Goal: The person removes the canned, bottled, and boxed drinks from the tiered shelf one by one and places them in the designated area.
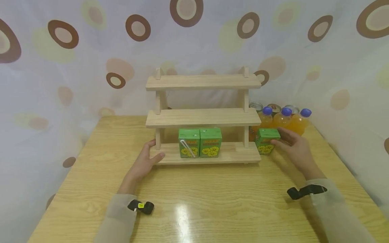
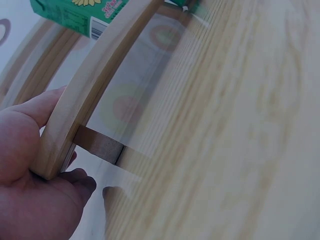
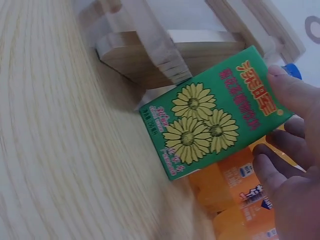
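A three-tier wooden shelf (image 1: 203, 118) stands on the table, with two green drink cartons (image 1: 210, 142) side by side on its lowest board; the left one has a white straw on its front. My left hand (image 1: 148, 159) grips the left end of that lowest board, thumb over the top, as the left wrist view shows. My right hand (image 1: 293, 148) pinches a third green carton (image 3: 215, 115) with yellow flowers, thumb on its front and fingers behind. This carton is just off the right end of the lowest board, slightly tilted in the right wrist view.
Orange drink bottles (image 1: 282, 118) with blue caps stand behind the right hand, and several cans (image 1: 274, 108) are behind them. A patterned curtain (image 1: 197, 40) hangs behind the wooden table (image 1: 212, 202).
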The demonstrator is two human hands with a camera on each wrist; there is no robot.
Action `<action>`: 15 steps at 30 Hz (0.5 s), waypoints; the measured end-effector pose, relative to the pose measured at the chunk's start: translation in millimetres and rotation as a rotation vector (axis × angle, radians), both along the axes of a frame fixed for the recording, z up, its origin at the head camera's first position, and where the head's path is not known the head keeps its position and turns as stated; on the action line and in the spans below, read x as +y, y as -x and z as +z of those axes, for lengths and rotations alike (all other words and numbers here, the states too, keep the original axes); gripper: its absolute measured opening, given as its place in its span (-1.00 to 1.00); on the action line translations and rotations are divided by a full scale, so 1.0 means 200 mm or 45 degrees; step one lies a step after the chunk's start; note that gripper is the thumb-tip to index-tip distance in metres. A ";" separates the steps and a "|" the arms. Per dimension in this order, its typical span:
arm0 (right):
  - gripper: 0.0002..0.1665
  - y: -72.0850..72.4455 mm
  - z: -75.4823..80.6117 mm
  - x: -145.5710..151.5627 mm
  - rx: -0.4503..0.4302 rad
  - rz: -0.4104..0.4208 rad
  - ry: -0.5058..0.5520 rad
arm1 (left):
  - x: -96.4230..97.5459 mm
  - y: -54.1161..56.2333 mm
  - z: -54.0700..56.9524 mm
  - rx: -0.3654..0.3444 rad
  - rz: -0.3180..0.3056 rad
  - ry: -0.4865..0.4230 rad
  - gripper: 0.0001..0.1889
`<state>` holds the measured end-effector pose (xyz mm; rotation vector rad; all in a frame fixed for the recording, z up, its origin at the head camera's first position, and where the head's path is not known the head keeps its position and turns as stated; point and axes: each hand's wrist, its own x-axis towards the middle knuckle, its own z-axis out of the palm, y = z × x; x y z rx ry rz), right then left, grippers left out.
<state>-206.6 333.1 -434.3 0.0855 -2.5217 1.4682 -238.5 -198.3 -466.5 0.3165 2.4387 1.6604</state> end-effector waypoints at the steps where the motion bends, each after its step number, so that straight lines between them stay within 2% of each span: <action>1: -0.28 -0.01 0.01 0.00 0.011 -0.012 0.018 | 0.00 0.00 0.00 0.001 -0.001 0.001 -0.27; 10: -0.40 -0.07 0.04 0.02 0.109 -0.109 0.048 | 0.01 -0.01 0.02 0.001 0.002 0.009 -0.28; 15: -0.45 -0.12 0.07 0.00 0.189 -0.119 0.186 | 0.00 0.00 0.00 0.002 0.000 -0.009 -0.29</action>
